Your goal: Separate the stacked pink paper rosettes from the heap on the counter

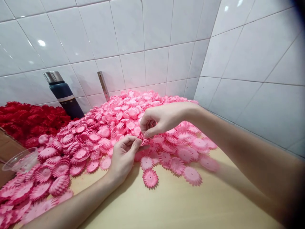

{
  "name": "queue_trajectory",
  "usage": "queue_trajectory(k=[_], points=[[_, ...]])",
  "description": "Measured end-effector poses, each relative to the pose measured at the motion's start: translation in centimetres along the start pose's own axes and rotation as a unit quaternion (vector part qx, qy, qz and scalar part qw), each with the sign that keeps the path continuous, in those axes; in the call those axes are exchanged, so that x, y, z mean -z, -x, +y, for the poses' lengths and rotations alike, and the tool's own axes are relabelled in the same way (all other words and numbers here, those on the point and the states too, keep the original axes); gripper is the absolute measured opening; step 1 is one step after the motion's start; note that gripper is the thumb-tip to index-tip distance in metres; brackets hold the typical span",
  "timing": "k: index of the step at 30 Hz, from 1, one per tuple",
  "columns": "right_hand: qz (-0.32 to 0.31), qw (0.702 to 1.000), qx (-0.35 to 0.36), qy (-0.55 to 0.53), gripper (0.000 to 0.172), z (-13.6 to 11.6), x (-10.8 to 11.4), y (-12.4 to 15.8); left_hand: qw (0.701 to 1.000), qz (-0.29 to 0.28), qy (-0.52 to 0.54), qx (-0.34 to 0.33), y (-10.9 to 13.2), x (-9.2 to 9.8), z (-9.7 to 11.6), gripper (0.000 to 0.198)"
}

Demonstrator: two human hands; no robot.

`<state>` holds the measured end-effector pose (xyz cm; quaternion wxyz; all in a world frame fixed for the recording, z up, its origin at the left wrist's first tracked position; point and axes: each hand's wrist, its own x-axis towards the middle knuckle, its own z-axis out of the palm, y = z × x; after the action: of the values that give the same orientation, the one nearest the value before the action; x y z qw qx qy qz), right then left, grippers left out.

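Observation:
My left hand (124,156) is closed in a pinch just above the front edge of a heap of pink flower-shaped discs (128,116). My right hand (160,121) is bent down from the right, its thumb and fingers also pinched, slightly above and right of the left fingertips. Pink edges show between the two hands, but what either one grips blends into the heap behind. The discs have notched rims, and some show a small dark dot at the centre. One loose disc (150,178) lies on the table in front of my hands.
A dark blue bottle (68,98) with a metal cap leans behind the heap, left of a metal strip (103,86). Red notched pieces (30,121) are piled at left, near a clear plastic cup (22,160) and cardboard (8,149). Tiled walls (157,28) enclose the table (176,203).

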<state>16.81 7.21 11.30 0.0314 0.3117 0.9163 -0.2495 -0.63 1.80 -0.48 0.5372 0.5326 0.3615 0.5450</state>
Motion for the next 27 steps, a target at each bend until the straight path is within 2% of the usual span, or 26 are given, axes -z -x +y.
queue_trajectory(k=[7, 12, 18, 21, 24, 27], points=[[0.027, 0.999, -0.008, 0.018, 0.015, 1.2, 1.2, 1.5, 1.0, -0.005, 0.009, 0.008, 0.2, -0.3, 0.3, 0.022], [0.015, 1.0, -0.013, 0.005, 0.016, 1.3, 1.3, 1.6, 1.0, -0.006, 0.013, 0.012, 0.4, -0.6, 0.6, 0.02], [-0.015, 0.999, -0.033, 0.004, 0.042, 0.0, 0.0, 0.0, 1.0, 0.001, -0.003, 0.009, 0.3, -0.4, 0.4, 0.021], [0.014, 0.997, -0.054, 0.044, 0.051, -0.4, -0.7, -0.7, 1.0, 0.009, -0.023, 0.003, 0.3, -0.2, 0.4, 0.022], [0.043, 0.998, -0.008, 0.035, 0.05, -0.3, -0.8, -0.9, 1.0, 0.011, -0.002, 0.007, 0.3, -0.2, 0.5, 0.02], [0.037, 0.999, 0.033, 0.006, 0.044, -0.2, -0.5, -0.6, 1.0, -0.012, 0.014, 0.018, 0.5, -0.2, 0.6, 0.018]])
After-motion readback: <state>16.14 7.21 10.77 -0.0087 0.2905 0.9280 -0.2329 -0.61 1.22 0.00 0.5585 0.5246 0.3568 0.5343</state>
